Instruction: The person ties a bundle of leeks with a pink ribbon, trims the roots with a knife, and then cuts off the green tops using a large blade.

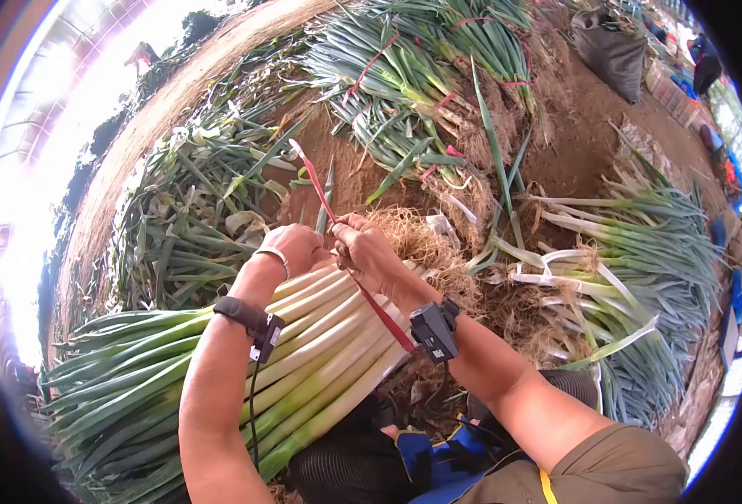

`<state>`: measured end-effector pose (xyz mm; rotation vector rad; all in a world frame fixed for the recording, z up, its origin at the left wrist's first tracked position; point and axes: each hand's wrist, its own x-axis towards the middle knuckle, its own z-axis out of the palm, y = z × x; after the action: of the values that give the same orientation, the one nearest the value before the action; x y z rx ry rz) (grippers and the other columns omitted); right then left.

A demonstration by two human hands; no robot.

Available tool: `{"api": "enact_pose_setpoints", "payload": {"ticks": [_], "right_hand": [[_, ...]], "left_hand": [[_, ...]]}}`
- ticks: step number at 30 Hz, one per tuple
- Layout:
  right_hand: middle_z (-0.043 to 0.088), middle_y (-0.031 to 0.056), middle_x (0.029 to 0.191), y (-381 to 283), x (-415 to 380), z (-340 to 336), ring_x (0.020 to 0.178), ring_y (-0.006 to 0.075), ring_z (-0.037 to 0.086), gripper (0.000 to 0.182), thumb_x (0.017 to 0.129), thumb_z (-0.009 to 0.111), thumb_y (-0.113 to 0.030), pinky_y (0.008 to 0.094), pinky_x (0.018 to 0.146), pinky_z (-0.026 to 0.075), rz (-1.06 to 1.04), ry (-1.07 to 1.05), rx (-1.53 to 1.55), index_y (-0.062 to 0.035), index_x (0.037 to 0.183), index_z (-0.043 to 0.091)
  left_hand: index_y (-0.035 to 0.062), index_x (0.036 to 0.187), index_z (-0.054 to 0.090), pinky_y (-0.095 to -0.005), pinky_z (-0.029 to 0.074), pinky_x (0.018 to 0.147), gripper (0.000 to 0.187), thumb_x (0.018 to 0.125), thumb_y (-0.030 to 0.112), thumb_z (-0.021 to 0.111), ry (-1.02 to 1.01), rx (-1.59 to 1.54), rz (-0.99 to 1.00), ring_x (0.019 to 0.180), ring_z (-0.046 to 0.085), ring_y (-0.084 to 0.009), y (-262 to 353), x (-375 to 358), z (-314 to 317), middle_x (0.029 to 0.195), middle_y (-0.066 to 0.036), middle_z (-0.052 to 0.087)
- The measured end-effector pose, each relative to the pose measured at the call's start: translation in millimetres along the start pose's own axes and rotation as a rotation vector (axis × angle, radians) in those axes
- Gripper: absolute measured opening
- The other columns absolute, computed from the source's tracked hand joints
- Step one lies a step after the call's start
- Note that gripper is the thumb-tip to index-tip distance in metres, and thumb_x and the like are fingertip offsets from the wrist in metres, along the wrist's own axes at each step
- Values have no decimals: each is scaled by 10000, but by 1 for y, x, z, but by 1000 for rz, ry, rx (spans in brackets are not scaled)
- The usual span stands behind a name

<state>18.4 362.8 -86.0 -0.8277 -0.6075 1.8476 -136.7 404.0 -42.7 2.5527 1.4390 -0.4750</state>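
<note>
A thick bundle of long green onions (304, 336) lies across my lap, white stalks toward the right and green leaves spreading left. Above its far side, my two hands meet around a red tie strap (385, 319). My right hand (369, 254) pinches the strap; one end sticks up past the fingers and another stretch slants down over the white stalks. My left hand (297, 247) is closed beside it, fingers curled at the strap. Its fingertips are partly hidden, so its exact hold is hard to see. Tangled roots (434, 252) show just right of my hands.
Tied bundles of green onions (396, 67) lie on the soil ahead. Loose green onions (639, 269) are heaped at the right. Discarded leaves (190, 193) pile up at the left. A dark sack (610, 50) stands at the far right.
</note>
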Motion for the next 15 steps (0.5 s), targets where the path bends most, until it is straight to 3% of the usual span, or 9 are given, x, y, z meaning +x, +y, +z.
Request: {"api": "enact_pose_setpoints", "payload": {"ticks": [2, 4, 5, 6, 8, 9, 10, 12, 15], "right_hand": [[495, 7, 677, 4, 5, -2, 505, 80, 424, 117, 947, 461, -107, 235, 457, 375, -19, 9, 1, -24, 960, 543], [492, 7, 671, 8, 8, -3, 505, 81, 425, 117, 947, 462, -109, 237, 459, 375, -32, 21, 5, -26, 961, 544], [488, 7, 665, 9, 9, -3, 503, 79, 423, 118, 947, 463, -113, 238, 460, 374, -58, 35, -16, -27, 960, 544], [484, 6, 660, 9, 9, -2, 502, 78, 421, 119, 948, 465, -117, 240, 460, 373, -85, 48, -39, -28, 958, 543], [477, 1, 649, 9, 7, 1, 499, 71, 416, 112, 952, 459, -112, 230, 458, 362, -88, 78, -35, -32, 949, 537], [473, -3, 644, 11, 8, 1, 498, 67, 415, 106, 954, 457, -108, 227, 453, 357, -105, 67, 3, -35, 943, 532], [468, -7, 640, 12, 9, 1, 497, 64, 413, 101, 956, 454, -105, 224, 449, 353, -122, 56, 42, -38, 938, 528], [463, -11, 637, 13, 7, 3, 495, 63, 412, 100, 959, 450, -103, 222, 444, 349, -129, 91, 48, -40, 935, 524], [462, -19, 638, 15, 7, 4, 495, 59, 410, 102, 964, 448, -107, 221, 439, 345, -147, 124, 65, -44, 937, 524]], "left_hand": [[108, 885, 680, -416, 487, 747, 213, 833, 294, 591, -14, 7, -21, 845, 622, -315, 2, -1, -5, 880, -133, 660], [117, 924, 689, -413, 476, 736, 237, 819, 318, 620, -27, -269, -99, 800, 611, -321, 2, -4, -5, 862, -143, 652], [95, 922, 693, -356, 469, 674, 226, 841, 298, 635, 15, -294, -62, 727, 613, -252, 1, -5, -1, 806, -101, 664], [95, 922, 693, -356, 469, 674, 226, 841, 298, 635, 11, -293, -62, 727, 613, -252, 0, -3, 4, 806, -101, 664], [60, 897, 696, -281, 450, 629, 217, 879, 263, 619, 42, -1055, -323, 704, 602, -151, -1, 1, 13, 778, -37, 656], [42, 872, 675, -228, 423, 620, 225, 906, 254, 609, 41, -1290, -311, 700, 577, -94, 0, 0, 13, 782, -2, 636], [42, 872, 675, -228, 423, 620, 225, 906, 254, 609, 39, -1289, -309, 700, 577, -94, 2, 2, 15, 782, -2, 636], [43, 852, 645, -248, 456, 620, 245, 911, 277, 606, 226, -1689, -418, 684, 591, -114, 9, 9, 23, 784, -33, 643], [79, 740, 559, -307, 498, 540, 295, 932, 303, 570, 279, -1797, -520, 569, 591, -159, 9, 22, 23, 703, -62, 630]]}}
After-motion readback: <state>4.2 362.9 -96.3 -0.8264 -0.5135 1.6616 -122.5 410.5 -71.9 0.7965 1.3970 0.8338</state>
